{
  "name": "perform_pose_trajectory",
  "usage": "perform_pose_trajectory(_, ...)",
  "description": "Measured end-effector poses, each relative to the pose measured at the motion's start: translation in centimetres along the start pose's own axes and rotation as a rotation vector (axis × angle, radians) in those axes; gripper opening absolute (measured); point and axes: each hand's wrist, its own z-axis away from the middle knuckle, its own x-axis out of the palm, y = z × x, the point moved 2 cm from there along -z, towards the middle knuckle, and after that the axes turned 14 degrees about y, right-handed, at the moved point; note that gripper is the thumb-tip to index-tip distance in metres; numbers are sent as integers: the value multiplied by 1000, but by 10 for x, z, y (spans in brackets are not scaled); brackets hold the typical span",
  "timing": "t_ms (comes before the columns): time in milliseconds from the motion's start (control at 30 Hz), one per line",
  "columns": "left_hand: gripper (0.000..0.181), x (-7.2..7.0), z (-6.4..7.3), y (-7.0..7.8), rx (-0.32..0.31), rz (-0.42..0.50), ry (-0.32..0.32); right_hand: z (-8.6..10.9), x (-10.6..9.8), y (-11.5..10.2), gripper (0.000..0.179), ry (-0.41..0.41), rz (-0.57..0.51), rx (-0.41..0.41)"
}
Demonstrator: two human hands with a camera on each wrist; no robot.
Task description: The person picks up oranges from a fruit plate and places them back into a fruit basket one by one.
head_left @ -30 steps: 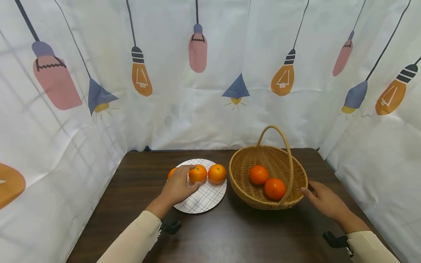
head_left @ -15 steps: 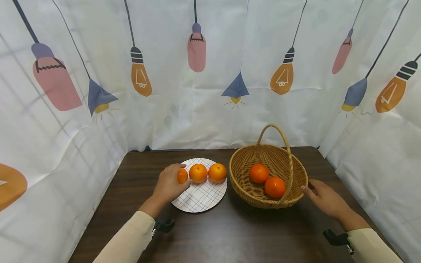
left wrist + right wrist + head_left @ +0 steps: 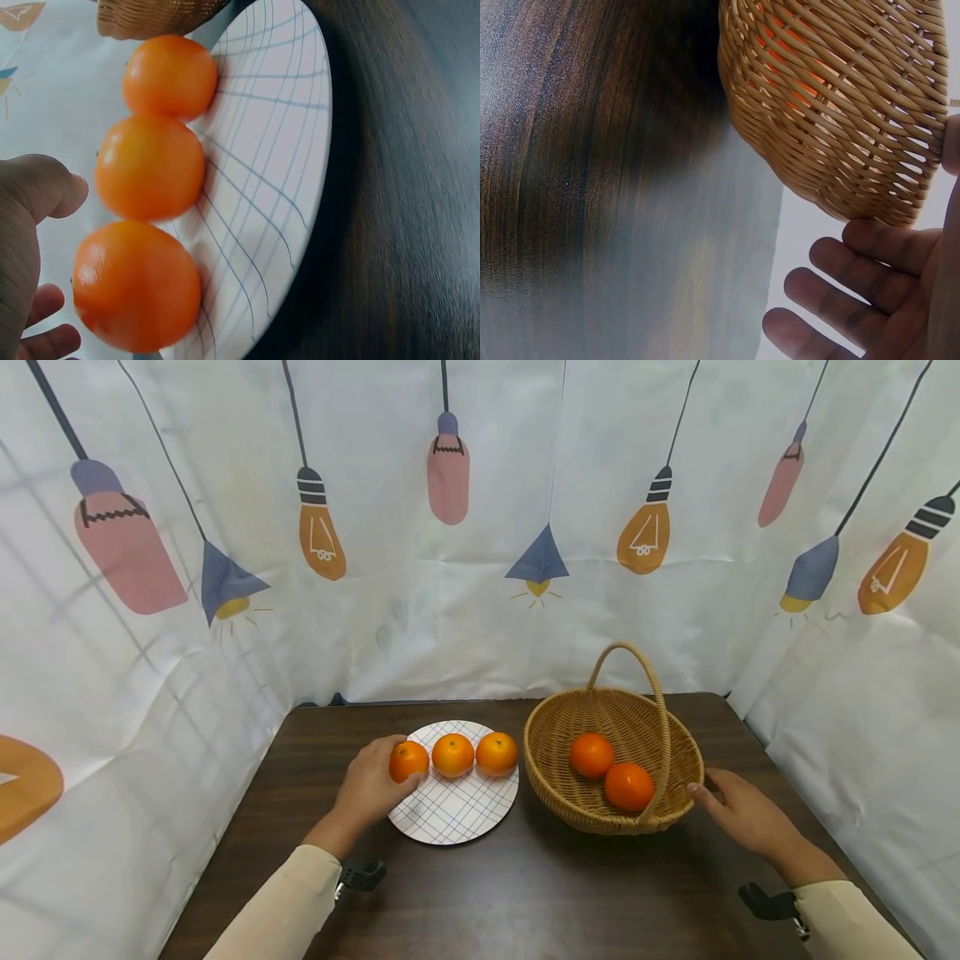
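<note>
Three oranges, the left one, the middle one and the right one, sit in a row on a white plate with a grid pattern. My left hand is at the left orange, thumb and fingers spread around its near side. In the left wrist view a gap shows between the thumb and the fruit. At the right, my right hand holds the rim of a wicker basket, thumb on the rim and index fingertip against the weave outside.
Two redder oranges lie in the basket, one farther back and one nearer. A tall handle arches over it. The dark wooden table ends at a white curtain with printed lamps.
My left hand has moved left, from the middle orange to the left orange, which shows more fully. The right hand and the basket have stayed in place.
</note>
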Motion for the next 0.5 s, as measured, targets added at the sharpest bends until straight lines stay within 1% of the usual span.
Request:
perform_pose_trajectory(233,73,-1,1,-11,3,-17,-11,0,1,1,61,7,-3,-9)
perform_pose_trajectory(500,81,3,0,-24,-46,-32,-50,1,1,0,61,9,-6,-9)
